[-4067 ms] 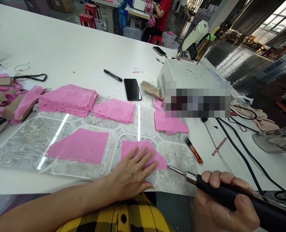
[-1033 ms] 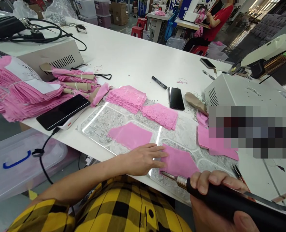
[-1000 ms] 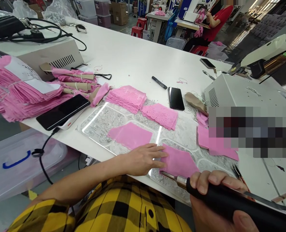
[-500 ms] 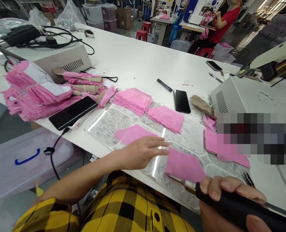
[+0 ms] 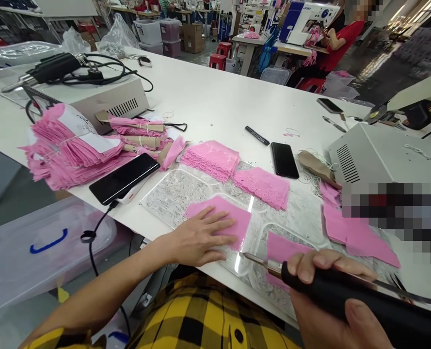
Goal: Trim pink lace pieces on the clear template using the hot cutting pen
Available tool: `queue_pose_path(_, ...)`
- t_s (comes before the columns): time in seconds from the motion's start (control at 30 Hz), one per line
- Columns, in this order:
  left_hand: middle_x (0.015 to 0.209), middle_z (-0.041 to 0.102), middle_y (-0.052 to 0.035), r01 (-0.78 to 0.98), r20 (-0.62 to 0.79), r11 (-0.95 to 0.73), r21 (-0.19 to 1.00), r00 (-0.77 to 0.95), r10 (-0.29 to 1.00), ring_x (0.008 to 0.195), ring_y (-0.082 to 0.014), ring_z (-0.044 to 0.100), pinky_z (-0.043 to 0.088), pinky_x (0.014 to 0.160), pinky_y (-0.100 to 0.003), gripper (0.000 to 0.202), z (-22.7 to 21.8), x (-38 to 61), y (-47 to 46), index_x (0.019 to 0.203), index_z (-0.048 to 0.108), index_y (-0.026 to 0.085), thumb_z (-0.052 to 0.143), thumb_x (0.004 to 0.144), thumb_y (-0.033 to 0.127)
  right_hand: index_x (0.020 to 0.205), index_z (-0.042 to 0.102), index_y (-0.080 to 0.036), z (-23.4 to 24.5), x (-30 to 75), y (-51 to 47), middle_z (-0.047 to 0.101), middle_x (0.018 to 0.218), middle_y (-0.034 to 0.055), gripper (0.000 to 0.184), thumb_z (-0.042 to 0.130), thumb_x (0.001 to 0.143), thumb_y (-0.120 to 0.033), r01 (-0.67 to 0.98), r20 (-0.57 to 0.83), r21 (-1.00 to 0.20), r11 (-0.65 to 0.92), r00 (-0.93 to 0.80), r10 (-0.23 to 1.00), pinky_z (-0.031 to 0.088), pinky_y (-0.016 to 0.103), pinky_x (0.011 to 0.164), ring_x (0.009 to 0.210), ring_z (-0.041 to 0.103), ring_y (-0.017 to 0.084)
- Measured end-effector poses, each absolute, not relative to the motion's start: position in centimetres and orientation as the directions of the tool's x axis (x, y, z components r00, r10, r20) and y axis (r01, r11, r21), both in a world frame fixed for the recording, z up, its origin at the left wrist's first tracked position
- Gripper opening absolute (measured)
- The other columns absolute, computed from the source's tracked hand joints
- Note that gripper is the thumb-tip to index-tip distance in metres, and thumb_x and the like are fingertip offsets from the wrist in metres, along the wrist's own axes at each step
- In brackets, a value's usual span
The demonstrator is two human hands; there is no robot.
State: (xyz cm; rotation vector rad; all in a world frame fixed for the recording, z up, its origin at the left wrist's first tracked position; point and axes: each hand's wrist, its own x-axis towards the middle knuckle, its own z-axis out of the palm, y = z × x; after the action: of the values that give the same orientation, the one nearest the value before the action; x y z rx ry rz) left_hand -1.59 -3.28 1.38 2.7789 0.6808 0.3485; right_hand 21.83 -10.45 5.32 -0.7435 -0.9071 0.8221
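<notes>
My left hand (image 5: 199,236) lies flat with fingers spread on a pink fabric piece (image 5: 241,224) at the near edge of the clear patterned mat (image 5: 157,201). In my right hand (image 5: 331,291) is a black-handled tool (image 5: 317,281) with a slim pointed metal tip, much like a soldering iron. Its tip is close to the lower right corner of that piece; whether they touch I cannot tell. Another pink piece (image 5: 286,246) lies partly hidden behind the tool. Two lacy pink stacks (image 5: 211,157) (image 5: 262,186) rest at the mat's far side.
Bundled pink fabric (image 5: 73,150), a phone (image 5: 124,178) and a vented box (image 5: 106,99) with a similar corded tool (image 5: 57,67) are left. A second phone (image 5: 284,160), marker (image 5: 257,135) and vented box (image 5: 382,150) are right. A person in red (image 5: 341,43) sits beyond the table.
My left hand has moved down and left, flattening onto the left pink piece. The tool's tip has shifted from the right piece to the left piece's corner. The view has shifted slightly.
</notes>
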Motion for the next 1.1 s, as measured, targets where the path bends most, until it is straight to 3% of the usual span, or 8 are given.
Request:
queue_pose_path(0.2, 0.150, 0.041, -0.0090, 0.416, 0.204, -0.881, 0.227, 0.864, 0.460, 0.141, -0.0308, 0.033, 0.015, 0.118, -0.055, 0.051, 1.01, -1.36, -3.49, 0.136, 0.052, 0.027, 0.049, 0.093, 0.055, 0.090, 0.059, -0.019, 5.21, 21.25, -9.93, 0.056, 0.080, 0.0004, 0.019, 0.058, 0.074, -0.030, -0.265, 0.389, -0.833, 0.487, 0.345, 0.854, 0.048, 0.034, 0.050, 0.057, 0.054, 0.013)
queue_pose_path(0.37, 0.147, 0.044, -0.0124, 0.408, 0.237, -0.891, 0.197, 0.862, 0.448, 0.136, -0.0333, 0.040, 0.018, 0.115, -0.060, 0.053, 0.79, -1.10, -3.74, 0.136, 0.052, 0.026, 0.046, 0.093, 0.057, 0.090, 0.060, -0.018, 4.97, 21.17, -9.69, 0.056, 0.080, 0.0004, 0.021, 0.058, 0.074, -0.031, -0.248, 0.408, -0.829, 0.501, 0.346, 0.845, 0.048, 0.033, 0.051, 0.057, 0.054, 0.013)
queue_pose_path(0.67, 0.148, 0.042, -0.0117, 0.424, 0.223, -0.883, 0.202, 0.858, 0.463, 0.137, -0.0316, 0.037, 0.015, 0.117, -0.057, 0.052, 0.81, -1.09, -3.82, 0.136, 0.051, 0.026, 0.045, 0.094, 0.057, 0.088, 0.060, -0.021, 5.37, 21.37, -9.72, 0.055, 0.078, -0.0013, 0.019, 0.058, 0.072, -0.031, -0.218, 0.372, -0.849, 0.481, 0.398, 0.838, 0.045, 0.033, 0.048, 0.054, 0.051, 0.012)
queue_pose_path(1.1, 0.145, 0.046, -0.0140, 0.404, 0.243, -0.887, 0.225, 0.858, 0.453, 0.133, -0.0338, 0.042, 0.020, 0.114, -0.059, 0.051, 0.84, -1.08, -3.77, 0.134, 0.052, 0.025, 0.047, 0.094, 0.055, 0.086, 0.058, -0.021, 4.87, 21.18, -9.59, 0.054, 0.077, 0.0002, 0.017, 0.055, 0.072, -0.031, -0.215, 0.384, -0.852, 0.477, 0.362, 0.849, 0.047, 0.034, 0.049, 0.054, 0.051, 0.013)
